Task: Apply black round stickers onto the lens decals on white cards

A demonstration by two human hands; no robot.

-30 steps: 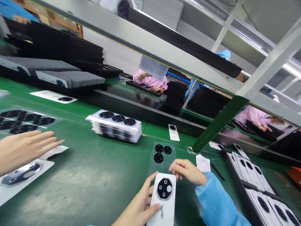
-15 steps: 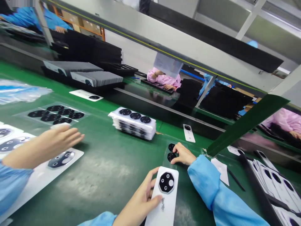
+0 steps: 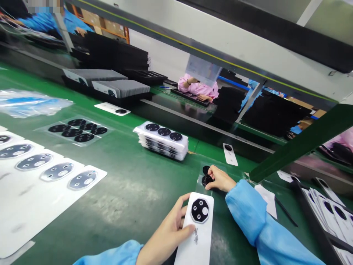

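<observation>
Left hand [image 3: 172, 231] grips white panel [image 3: 203, 243] at side, seemingly keeping black patch [image 3: 199, 209] uncovered; right hand [image 3: 220, 179] curls at black discs [image 3: 205, 180], hold unclear.

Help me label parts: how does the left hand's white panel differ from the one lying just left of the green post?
The held panel is in the left hand; the far panel lies on the bench.
The held panel runs off the picture's bottom; the far panel shows whole.
Rings show in the held panel's black octagon; the far panel's dark patch is too small to read.
Both are white, with a dark patch near one end.
</observation>
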